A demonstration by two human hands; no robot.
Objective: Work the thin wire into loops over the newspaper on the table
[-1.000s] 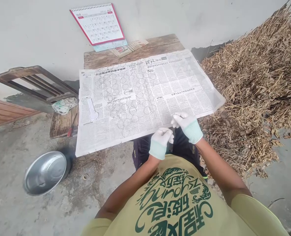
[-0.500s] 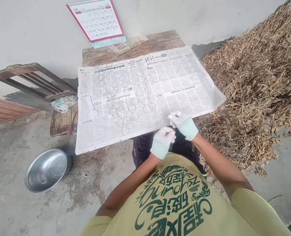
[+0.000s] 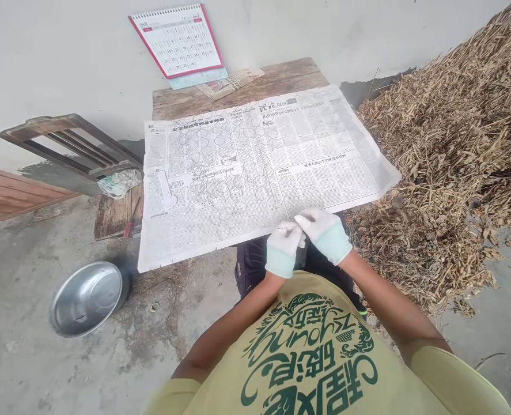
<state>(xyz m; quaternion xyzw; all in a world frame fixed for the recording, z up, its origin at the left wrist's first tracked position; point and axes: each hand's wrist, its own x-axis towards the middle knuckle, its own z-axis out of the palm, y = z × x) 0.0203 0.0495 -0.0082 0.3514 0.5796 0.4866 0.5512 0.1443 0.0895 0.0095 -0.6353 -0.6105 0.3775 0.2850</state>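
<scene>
Both of my hands wear white gloves and meet just below the near edge of a spread newspaper (image 3: 255, 167). My left hand (image 3: 283, 248) is closed in a pinch on something thin that I cannot make out. My right hand (image 3: 324, 230) is also closed, with its fingertips touching those of the left. A small white spoon-shaped thing (image 3: 167, 193) lies on the left part of the newspaper. The newspaper covers a low wooden table (image 3: 238, 89).
A metal bowl (image 3: 86, 298) sits on the concrete floor at the left. A large pile of dry stalks and pods (image 3: 454, 150) fills the right side. A calendar (image 3: 177, 40) leans on the wall behind the table. A wooden frame (image 3: 65, 147) stands at the left.
My right hand has drawn back toward the left hand until their fingertips meet. The view has shifted slightly.
</scene>
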